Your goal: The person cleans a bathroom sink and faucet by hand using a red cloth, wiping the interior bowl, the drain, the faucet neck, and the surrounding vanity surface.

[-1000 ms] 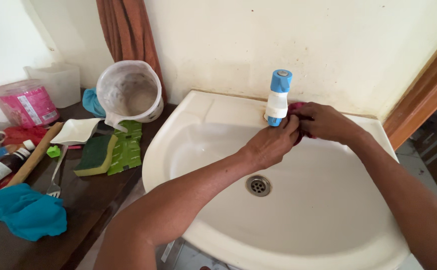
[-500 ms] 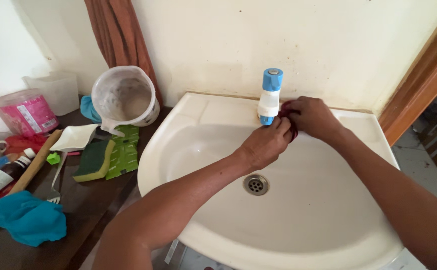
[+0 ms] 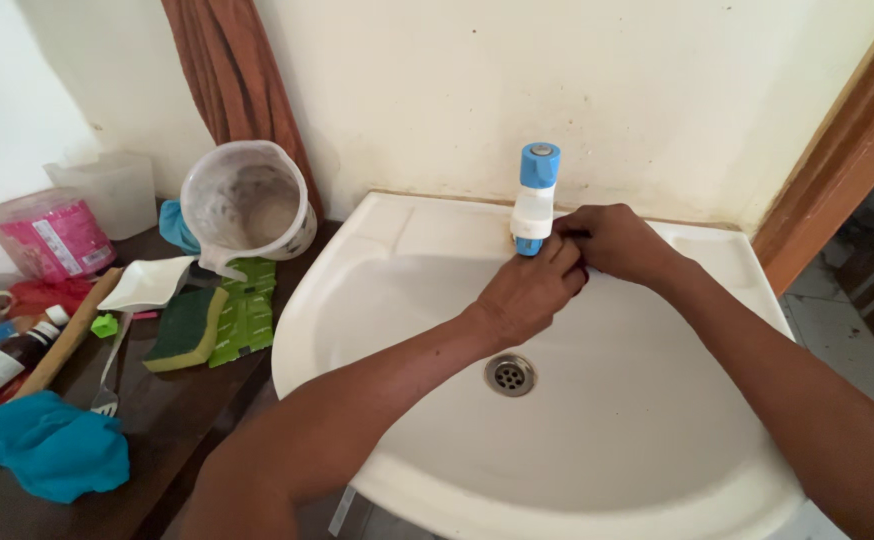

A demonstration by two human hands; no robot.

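Head view, only one. Landmark: the tap (image 3: 535, 195), one of it, white body with blue cap and blue spout tip, standing upright on the back ledge of the one white sink (image 3: 407, 225). Long axis vertical, spout end pointing down into the bowl.

Two hands, both at the tap's base. Left hand (image 3: 527, 290) just below and in front of the tap, its fingers (image 3: 563, 255) curled and pressed together, tips up against the right hand. Right hand (image 3: 612, 240) just right of the tap, fingers folded shut. A dark sliver shows between the two hands; too little visible to say what is pinched, or which hand has it.

One drain (image 3: 509, 374) straight below the tap, in the middle of the bowl, uncovered. Bowl wide and bare around both forearms. Sink's back ledge butts the wall right behind the tap, so hardly any room there. Wooden door frame (image 3: 837, 150) well right of the tap.

Left of the tap, dark bench (image 3: 177, 400), crowded:
- one clear jug (image 3: 247, 205), lying tilted, mouth toward the camera, nearest the sink's left rim
- one green and yellow sponge (image 3: 189, 325) beside one green packet (image 3: 249, 305)
- one white dish (image 3: 147, 283)
- one fork (image 3: 109, 370)
- one pink tub (image 3: 49, 232)
- two blue cloths: one (image 3: 47, 445) at the bench's near edge, one (image 3: 172, 225) behind the jug
- one brown curtain (image 3: 237, 80) hanging above the jug
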